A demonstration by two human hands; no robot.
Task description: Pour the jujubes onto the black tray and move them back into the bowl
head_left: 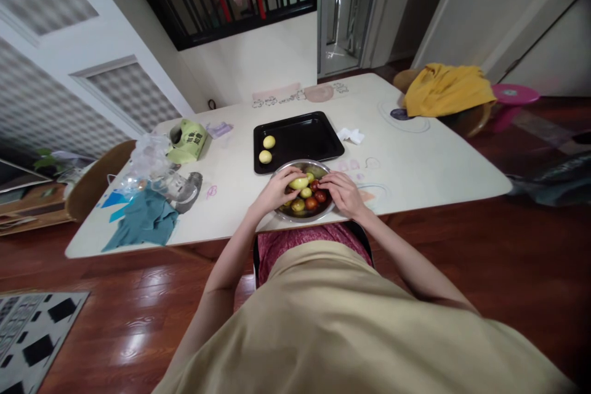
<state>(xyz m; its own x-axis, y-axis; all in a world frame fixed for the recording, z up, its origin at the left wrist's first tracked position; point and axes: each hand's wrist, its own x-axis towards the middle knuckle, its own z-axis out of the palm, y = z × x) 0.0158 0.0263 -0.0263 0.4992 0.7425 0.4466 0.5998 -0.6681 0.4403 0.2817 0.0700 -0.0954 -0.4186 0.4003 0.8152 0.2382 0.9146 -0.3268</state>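
A steel bowl (pixel 282 216) at the table's near edge holds several round fruits, some yellow-green and some dark red. My left hand (pixel 276 189) is closed around a yellow-green fruit (pixel 298 184) over the bowl's left side. At the opposite rim, my right hand (pixel 344 192) reaches in with its fingers stretched out beside the red fruits (pixel 319 196); whether the fingertips touch them is hard to see. Just behind the bowl lies a black baking tray (pixel 305 135). Two pale yellow fruits (pixel 266 149) rest at its left end.
On the white table (pixel 429 160), a teal cloth (pixel 148 218), clear plastic bags (pixel 150 157) and a green package (pixel 188 140) occupy the left side. A crumpled white tissue (pixel 351 135) is right of the tray. A yellow garment (pixel 447 91) drapes over a chair at the right.
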